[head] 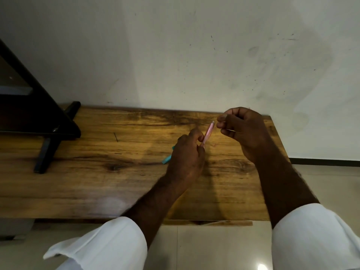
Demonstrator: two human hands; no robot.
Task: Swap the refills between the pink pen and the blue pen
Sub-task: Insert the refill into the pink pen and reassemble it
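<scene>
We clamp the pink pen [208, 133] in left-hand fingers [196, 136], tip at 1 o'clock, so the right hand [241, 131], fingers pinched, can work its end.

The left hand [187, 152] covers the lower end of the slim pink plastic pen [208, 132] and nearly all of the turquoise-blue pen [167, 159] lying on the table; only its near-left end peeks out. The curled right hand [243, 129] pinches something too small to make out. Far left, the black-framed stand [39, 114] is cut off by the edge.
</scene>
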